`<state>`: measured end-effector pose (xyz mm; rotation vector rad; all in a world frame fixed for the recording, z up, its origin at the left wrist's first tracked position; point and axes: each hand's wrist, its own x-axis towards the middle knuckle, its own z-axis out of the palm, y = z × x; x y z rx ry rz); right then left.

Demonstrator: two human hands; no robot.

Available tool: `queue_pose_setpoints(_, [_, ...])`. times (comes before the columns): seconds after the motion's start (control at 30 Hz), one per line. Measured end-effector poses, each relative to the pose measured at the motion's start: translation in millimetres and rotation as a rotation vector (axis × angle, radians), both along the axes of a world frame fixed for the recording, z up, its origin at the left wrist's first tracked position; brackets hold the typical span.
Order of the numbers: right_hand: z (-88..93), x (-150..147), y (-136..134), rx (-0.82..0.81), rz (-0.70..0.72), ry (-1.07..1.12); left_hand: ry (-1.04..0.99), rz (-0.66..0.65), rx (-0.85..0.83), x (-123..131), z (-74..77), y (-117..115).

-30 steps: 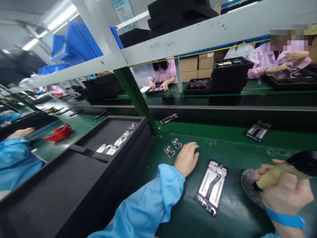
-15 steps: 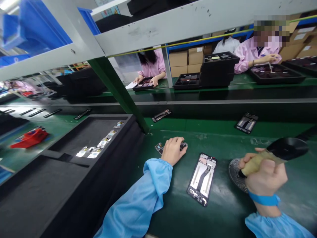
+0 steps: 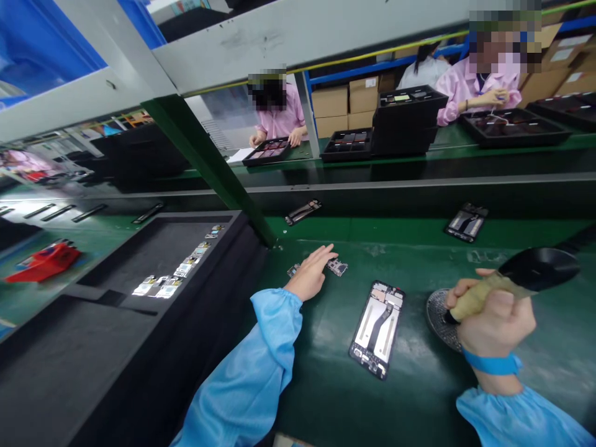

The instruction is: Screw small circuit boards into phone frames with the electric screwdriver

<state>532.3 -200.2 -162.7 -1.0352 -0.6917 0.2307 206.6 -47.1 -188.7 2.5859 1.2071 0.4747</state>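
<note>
My left hand (image 3: pixel 310 276) is stretched flat over the green bench, its fingers extended beside a small phone circuit board (image 3: pixel 338 267). Part of another board (image 3: pixel 293 270) shows at its left edge. My right hand (image 3: pixel 496 323) is wrapped around the yellow-taped grip of what looks like an electric screwdriver (image 3: pixel 535 270), black at its back end. Its dark tip points down over a round dish (image 3: pixel 440 320) with a grainy silvery content, too small to make out. Between my hands an opened phone body (image 3: pixel 378 329) lies on the bench, with a black flex cable across it.
A black foam tray (image 3: pixel 116 347) at left bears several circuit boards (image 3: pixel 186 267). More phone bodies (image 3: pixel 303 212) (image 3: pixel 466 221) lie farther back. A green post (image 3: pixel 209 155) and grey shelf beam (image 3: pixel 288 40) cross above. People in pink work opposite with black trays (image 3: pixel 347 143).
My left hand has shifted slightly left, its fingers straightening away from the circuit board, which now shows more. My right hand keeps hold of the screwdriver over the dish. The view has shifted slightly.
</note>
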Motion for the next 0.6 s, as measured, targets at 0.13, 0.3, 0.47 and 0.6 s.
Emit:
queue_pose_setpoints(0.13, [-0.1, -0.4, -0.2, -0.005, 0.007, -0.005, 0.018, -0.069, -0.021, -4.6, 2.7, 2.2])
queue_pose_setpoints(0.3, [3.2, -1.6, 0.8, 0.004, 0.004, 0.008, 0.001, -0.069, 0.012, 2.4, 1.5, 2.8])
queue_pose_setpoints(0.47, [4.6, -1.8, 1.0, -0.002, -0.004, 0.008, -0.038, -0.108, -0.002, 8.1, 0.3, 1.0])
queue_pose_setpoints(0.6, [2.9, -1.2, 0.7, -0.008, -0.007, -0.006, -0.051, -0.134, 0.057, 29.9, 6.0, -18.2])
